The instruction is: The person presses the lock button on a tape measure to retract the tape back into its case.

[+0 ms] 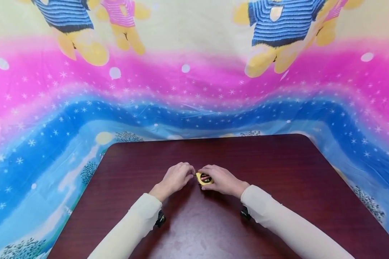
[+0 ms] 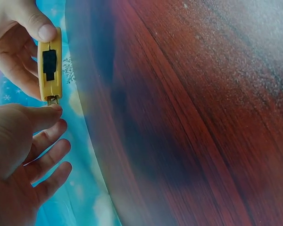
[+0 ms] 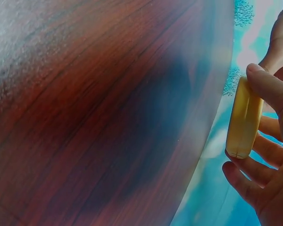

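Observation:
A small yellow tape measure with a black label marked 2 m is held above the table in my right hand. The right thumb and fingers grip its casing from the side. My left hand pinches the metal end tab of the tape between thumb and index finger, right at the mouth of the casing. Its other fingers are spread loosely. A black lock button shows on the casing's narrow side in the left wrist view.
The dark red-brown wooden table has rounded far corners. Behind and beside it hangs a printed cloth with bears and snowflakes. Dark devices are strapped under both cream sleeves.

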The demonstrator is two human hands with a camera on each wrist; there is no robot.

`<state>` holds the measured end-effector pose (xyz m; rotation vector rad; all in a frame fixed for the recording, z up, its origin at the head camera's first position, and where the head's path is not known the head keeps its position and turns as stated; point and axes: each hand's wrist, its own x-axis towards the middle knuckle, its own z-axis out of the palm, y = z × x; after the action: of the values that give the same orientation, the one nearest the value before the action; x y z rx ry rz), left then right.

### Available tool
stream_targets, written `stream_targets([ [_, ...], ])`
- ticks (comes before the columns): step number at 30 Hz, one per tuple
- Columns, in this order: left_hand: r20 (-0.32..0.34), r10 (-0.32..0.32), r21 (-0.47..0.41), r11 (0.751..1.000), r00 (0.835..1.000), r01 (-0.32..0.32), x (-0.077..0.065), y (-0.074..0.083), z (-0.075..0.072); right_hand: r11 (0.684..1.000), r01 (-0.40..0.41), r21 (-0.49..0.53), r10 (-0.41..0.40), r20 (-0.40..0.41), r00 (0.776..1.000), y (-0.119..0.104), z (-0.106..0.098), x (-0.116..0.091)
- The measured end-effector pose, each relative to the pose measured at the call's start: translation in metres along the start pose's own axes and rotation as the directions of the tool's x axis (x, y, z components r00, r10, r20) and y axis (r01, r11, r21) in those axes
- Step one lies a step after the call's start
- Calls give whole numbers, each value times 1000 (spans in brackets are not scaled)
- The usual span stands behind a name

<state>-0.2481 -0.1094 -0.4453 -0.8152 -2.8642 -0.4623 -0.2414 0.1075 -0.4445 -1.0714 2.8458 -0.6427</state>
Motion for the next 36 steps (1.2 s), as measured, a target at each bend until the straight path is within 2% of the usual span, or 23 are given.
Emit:
stream_targets([
  [7,-2,11,32,999,1000,-11,1,-1,1,1000,5,-25,-5,14,1000,-4,0,3],
  [26,-8,-2,9,1000,1000,2,-1,2,-3,998,55,-26,-55,3,998,-10,-5,5],
  [36,-14,-3,-2,1000,1000,3,-4,-1,-5,1000,16,-18,-16,11,1000,-8,-6,4],
])
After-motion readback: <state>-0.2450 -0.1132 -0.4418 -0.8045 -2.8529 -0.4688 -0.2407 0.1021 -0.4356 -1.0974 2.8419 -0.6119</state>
